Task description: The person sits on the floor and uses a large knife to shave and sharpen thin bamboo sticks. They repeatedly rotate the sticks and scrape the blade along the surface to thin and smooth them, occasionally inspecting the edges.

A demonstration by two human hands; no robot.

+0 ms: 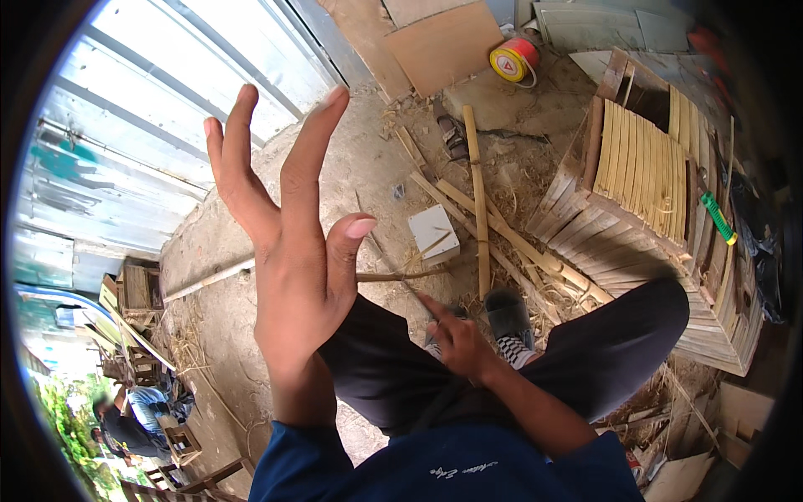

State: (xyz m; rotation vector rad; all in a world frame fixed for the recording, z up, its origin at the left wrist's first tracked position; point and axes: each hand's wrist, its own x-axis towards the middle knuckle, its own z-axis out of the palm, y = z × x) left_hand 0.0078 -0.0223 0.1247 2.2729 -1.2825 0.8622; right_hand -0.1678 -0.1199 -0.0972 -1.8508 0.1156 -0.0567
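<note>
Well, the left hand (293, 289) stands wide left of centre, fingers spread; near the frame's middle, a slim tool (415, 294) juts up-left from the right hand (464, 347), closed around its lower end — the tool looks dark and narrow.

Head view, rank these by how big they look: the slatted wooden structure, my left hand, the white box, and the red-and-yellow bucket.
1. Slatted wooden structure
2. Left hand, enlarged by nearness to the camera
3. White box and red-and-yellow bucket, too alike to rank
</note>
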